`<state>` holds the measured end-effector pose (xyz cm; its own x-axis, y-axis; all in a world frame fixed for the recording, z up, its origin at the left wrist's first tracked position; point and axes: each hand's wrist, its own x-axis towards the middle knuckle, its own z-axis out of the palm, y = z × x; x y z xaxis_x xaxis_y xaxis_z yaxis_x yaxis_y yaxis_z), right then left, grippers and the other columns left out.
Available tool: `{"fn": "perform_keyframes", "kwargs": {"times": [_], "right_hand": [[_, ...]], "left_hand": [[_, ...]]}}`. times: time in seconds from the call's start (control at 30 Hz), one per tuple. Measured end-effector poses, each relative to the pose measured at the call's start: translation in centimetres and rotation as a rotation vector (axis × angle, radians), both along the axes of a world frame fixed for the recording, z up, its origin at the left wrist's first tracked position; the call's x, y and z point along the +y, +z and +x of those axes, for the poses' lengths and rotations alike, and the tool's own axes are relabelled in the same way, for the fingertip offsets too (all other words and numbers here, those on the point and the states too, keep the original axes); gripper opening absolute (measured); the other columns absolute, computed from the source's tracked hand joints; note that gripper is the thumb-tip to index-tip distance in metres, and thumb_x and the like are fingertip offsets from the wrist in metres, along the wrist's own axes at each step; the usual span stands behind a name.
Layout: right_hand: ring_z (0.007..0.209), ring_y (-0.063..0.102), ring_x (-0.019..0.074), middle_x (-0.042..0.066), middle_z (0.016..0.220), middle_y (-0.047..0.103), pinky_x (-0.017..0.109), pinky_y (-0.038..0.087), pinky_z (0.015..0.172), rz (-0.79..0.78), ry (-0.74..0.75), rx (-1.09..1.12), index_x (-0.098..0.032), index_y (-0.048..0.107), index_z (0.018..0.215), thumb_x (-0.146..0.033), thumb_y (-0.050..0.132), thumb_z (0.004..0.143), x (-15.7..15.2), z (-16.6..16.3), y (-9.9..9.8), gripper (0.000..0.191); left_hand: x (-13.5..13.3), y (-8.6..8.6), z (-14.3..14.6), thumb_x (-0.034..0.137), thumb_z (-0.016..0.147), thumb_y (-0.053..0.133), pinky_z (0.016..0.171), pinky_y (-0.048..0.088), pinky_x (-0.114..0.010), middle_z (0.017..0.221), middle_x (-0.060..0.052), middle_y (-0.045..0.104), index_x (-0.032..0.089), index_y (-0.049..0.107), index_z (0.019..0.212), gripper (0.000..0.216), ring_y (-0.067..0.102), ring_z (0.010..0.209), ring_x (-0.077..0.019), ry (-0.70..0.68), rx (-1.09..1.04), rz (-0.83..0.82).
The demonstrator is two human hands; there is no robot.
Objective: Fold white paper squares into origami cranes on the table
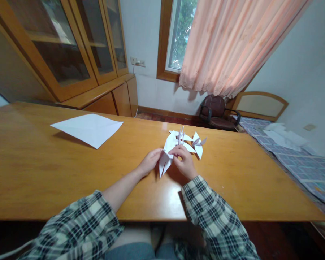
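Over the middle of the wooden surface, I see the person's two hands working on a piece of folded white paper, with its two narrow points aimed down toward the lap. The left hand has its grip closed on the paper's left edge; the right hand pinches it from the other side, fingertips bent in over the fold. Just behind and to the right lie more origami shapes, wings overlapping, and near them an origami crane with its grey tips raised. Well apart to the left sits a flat white sheet, its creases faint. Both plaid sleeves reach in from the near edge, and past the far edge I see a brown armchair below the pink curtain
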<state>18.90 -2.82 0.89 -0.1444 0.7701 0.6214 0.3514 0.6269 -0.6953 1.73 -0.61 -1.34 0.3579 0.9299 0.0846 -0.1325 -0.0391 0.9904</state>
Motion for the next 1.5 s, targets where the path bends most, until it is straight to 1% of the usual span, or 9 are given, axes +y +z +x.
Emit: {"fn": "perform_keyframes", "kwargs": {"times": [0.23,0.47,0.63,0.77,0.93,1.03,1.17,1.27,1.5], "right_hand": [[0.082,0.055,0.0177,0.005,0.089,0.055,0.031,0.048,0.069,0.048,0.034,-0.051,-0.024,0.073,0.090,-0.005,0.050,0.078,0.1,0.1,-0.2,0.032],[0.088,0.055,0.0187,0.007,0.100,0.053,0.035,0.050,0.077,0.133,0.046,-0.214,-0.022,0.071,0.097,-0.005,0.050,0.080,-0.1,0.6,-0.4,0.031],[0.090,0.054,0.0187,0.009,0.106,0.053,0.035,0.049,0.079,0.147,0.071,-0.306,-0.022,0.070,0.100,-0.002,0.047,0.078,-0.2,0.6,-0.5,0.037],[0.094,0.054,0.0199,0.008,0.108,0.053,0.038,0.048,0.085,0.085,0.049,-0.201,-0.023,0.070,0.098,-0.003,0.047,0.076,-0.3,0.3,-0.3,0.038],[0.109,0.051,0.0225,0.006,0.110,0.055,0.041,0.044,0.093,-0.019,0.023,0.059,-0.023,0.066,0.080,-0.011,0.047,0.080,-0.7,-0.5,0.0,0.023],[0.099,0.054,0.0203,0.005,0.107,0.054,0.035,0.047,0.081,-0.131,-0.059,0.211,-0.023,0.058,0.089,-0.024,0.053,0.085,-0.5,-1.0,-0.3,0.007],[0.070,0.051,0.0142,-0.001,0.085,0.051,0.027,0.044,0.063,-0.317,-0.154,0.302,-0.025,0.048,0.093,-0.040,0.062,0.083,0.0,-1.2,-1.1,0.024],[0.063,0.047,0.0137,-0.003,0.072,0.048,0.026,0.040,0.058,-0.384,-0.097,0.242,-0.022,0.049,0.083,-0.048,0.058,0.085,0.3,-1.3,-1.3,0.027],[0.059,0.040,0.0132,-0.004,0.062,0.040,0.027,0.033,0.057,-0.331,-0.055,0.177,-0.021,0.043,0.064,-0.050,0.050,0.089,0.4,-1.3,-1.3,0.040]], "left_hand": [[0.0,-0.2,0.2,0.043,0.080,0.061,0.078,0.044,-0.027,0.088,-0.005,0.071,0.014,0.070,0.092,0.033,0.060,0.083,-0.0186,0.009,-0.072,-0.026],[-0.5,0.8,0.4,0.049,0.077,0.058,0.059,0.044,-0.024,0.068,-0.003,0.066,0.014,0.066,0.083,0.037,0.057,0.060,-0.0139,-0.023,-0.233,-0.328],[-0.8,1.1,0.5,0.048,0.068,0.074,0.055,0.040,-0.020,0.066,0.000,0.062,0.013,0.063,0.084,0.040,0.054,0.057,-0.0104,-0.014,-0.200,-0.312],[-0.6,1.0,0.6,0.047,0.068,0.076,0.055,0.039,-0.020,0.068,0.001,0.062,0.013,0.063,0.088,0.042,0.053,0.057,-0.0092,-0.074,-0.179,-0.281],[-0.3,0.7,0.5,0.048,0.069,0.076,0.058,0.041,-0.021,0.072,0.001,0.065,0.015,0.059,0.091,0.043,0.056,0.059,-0.0103,-0.050,-0.183,-0.246],[-0.1,0.5,0.5,0.050,0.068,0.076,0.061,0.044,-0.023,0.077,-0.001,0.068,0.015,0.058,0.094,0.047,0.060,0.063,-0.0131,-0.038,-0.176,-0.196],[0.0,0.4,0.5,0.051,0.070,0.074,0.067,0.046,-0.025,0.081,-0.003,0.070,0.014,0.059,0.093,0.045,0.063,0.069,-0.0152,-0.029,-0.139,-0.088],[0.0,0.3,0.5,0.050,0.072,0.072,0.068,0.047,-0.025,0.082,-0.004,0.070,0.014,0.058,0.095,0.045,0.064,0.070,-0.0152,-0.032,-0.115,-0.045],[-0.4,0.4,0.5,0.050,0.073,0.071,0.067,0.049,-0.025,0.082,-0.004,0.070,0.014,0.058,0.096,0.044,0.065,0.071,-0.0162,-0.037,-0.085,-0.037]]}}
